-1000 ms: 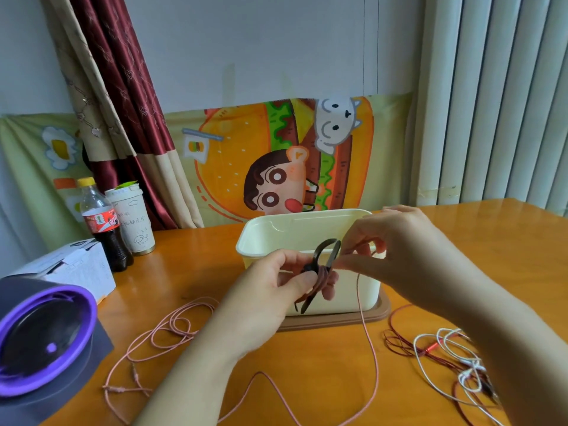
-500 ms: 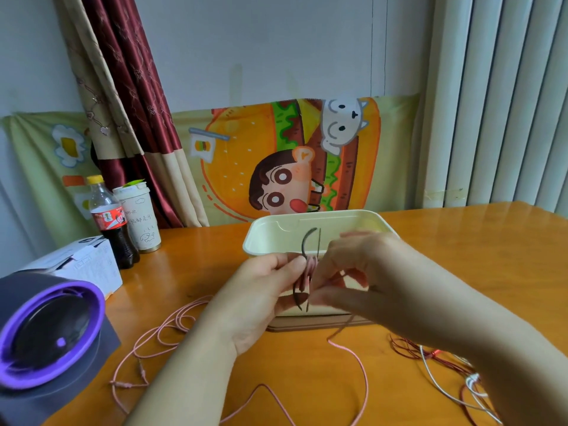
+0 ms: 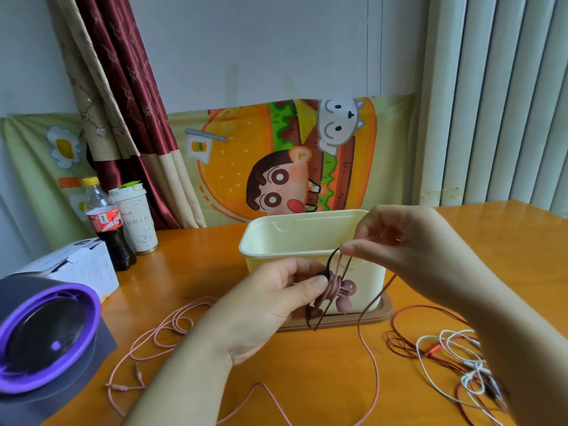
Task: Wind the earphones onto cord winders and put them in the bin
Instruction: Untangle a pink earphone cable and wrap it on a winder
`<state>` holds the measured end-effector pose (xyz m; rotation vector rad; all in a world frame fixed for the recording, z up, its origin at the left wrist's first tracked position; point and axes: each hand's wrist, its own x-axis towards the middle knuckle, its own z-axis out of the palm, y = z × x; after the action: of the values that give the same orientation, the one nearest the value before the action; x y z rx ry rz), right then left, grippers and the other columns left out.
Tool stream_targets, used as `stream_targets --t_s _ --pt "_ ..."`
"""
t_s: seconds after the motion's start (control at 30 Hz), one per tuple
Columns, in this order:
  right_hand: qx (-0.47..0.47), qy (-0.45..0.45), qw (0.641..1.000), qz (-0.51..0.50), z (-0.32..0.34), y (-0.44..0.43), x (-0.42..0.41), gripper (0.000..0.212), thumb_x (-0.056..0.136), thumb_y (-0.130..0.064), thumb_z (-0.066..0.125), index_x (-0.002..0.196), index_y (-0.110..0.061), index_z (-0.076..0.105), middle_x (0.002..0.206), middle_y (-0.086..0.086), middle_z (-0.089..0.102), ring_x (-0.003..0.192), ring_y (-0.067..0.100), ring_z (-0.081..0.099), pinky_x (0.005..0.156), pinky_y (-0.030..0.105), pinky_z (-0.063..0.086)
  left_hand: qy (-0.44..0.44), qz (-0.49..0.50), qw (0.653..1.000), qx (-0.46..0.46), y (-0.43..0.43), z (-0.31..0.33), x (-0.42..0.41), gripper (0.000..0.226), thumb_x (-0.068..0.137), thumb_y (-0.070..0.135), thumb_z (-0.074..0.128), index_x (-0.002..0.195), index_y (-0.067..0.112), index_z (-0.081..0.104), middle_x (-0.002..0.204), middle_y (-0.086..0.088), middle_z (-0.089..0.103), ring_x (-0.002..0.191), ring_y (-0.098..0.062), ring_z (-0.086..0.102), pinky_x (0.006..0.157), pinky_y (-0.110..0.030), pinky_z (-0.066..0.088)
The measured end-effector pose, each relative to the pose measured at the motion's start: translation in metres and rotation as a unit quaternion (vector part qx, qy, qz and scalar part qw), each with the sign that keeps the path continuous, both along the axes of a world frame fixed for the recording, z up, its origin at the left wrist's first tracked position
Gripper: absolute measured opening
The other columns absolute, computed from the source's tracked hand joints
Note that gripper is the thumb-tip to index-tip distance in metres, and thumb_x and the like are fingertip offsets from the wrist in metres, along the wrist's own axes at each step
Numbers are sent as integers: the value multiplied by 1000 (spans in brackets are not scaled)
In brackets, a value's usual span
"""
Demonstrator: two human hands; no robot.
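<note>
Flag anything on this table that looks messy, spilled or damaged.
Nothing looks spilled or broken. The only disorder is cabling: the pink earphone cord sprawls in loose loops at the left, only partly wound on the winder in the left hand, and red and white earphones lie tangled at the right.

The bin [image 3: 292, 235] had its top wide open from above. Pink cable [image 3: 172, 321] loops sprawled across the table [image 3: 307, 370] left of it, with red cable [image 3: 399, 342] and white cable [image 3: 430, 358] tangled on the right.
</note>
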<state>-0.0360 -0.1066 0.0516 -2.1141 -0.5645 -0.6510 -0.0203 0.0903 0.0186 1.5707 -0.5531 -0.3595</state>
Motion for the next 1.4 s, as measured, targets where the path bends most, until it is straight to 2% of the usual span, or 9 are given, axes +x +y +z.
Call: stream_targets --t_s 0.27,0.47,0.63,0.73,0.8,0.93,1.1,1.27,1.4 --pt "137 102 981 97 -16 -8 18 32 64 -45 70 68 -14 66 59 -5 56 58 5 48 55 16 38 -9 0 1000 7 5 4 -1 37 84 21 57 117 5 59 107 -10 74 98 -21 70 100 -45 48" --pt "230 202 926 220 -30 -15 31 40 56 -61 80 63 -24 67 64 -7 56 66 8 54 76 24 48 7 -29 999 -34 6 9 -5 34 84 16 56 117 7 61 105 -11 74 93 -22 71 85 -30 56" --pt "271 259 878 297 -42 2 30 30 74 -43 70 65 -14 67 66 3 65 64 10 63 66 18 51 24 -49 993 -103 2 10 -5 30 87 14 57 114 2 62 102 -11 73 89 -20 71 80 -27 57" --pt "273 263 894 240 -52 24 31 61 74 -55 70 81 6 62 76 11 60 75 18 58 83 30 53 45 -22 984 -169 1 6 2 26 84 17 63 104 3 72 98 -13 73 88 -19 71 76 -27 58" --pt "211 230 936 164 -53 31 28 54 78 -56 63 80 -2 63 69 6 56 67 15 51 78 30 50 80 2 974 -212 2 4 8 28 84 17 56 98 4 77 95 -13 72 87 -18 70 80 -28 58" --pt "-28 157 985 69 -50 36 23 20 97 -18 51 89 -30 65 72 -5 64 63 4 56 64 17 48 142 38 949 -279 3 -1 24 32 80 18 50 87 8 80 90 -6 74 83 -15 72 73 -28 60" --pt "-189 143 971 26 -51 38 19 25 94 -12 53 102 -30 68 92 -20 60 89 -4 53 75 6 41 150 113 941 -282 5 -3 29 32 78 22 51 92 9 77 87 -4 75 83 -13 73 73 -28 61" --pt "-249 137 959 9 -48 44 12 24 91 -12 55 96 -32 68 102 -15 58 103 4 44 85 18 43 137 187 955 -187 12 -1 22 27 95 27 49 93 19 76 90 7 74 86 -3 69 87 -33 40" --pt "-285 158 945 -7 -45 51 5 27 90 -10 50 98 -31 65 109 -7 55 97 13 52 63 12 39 147 194 952 -187 8 2 15 29 98 27 46 94 19 74 90 6 74 96 -6 68 96 -41 38"
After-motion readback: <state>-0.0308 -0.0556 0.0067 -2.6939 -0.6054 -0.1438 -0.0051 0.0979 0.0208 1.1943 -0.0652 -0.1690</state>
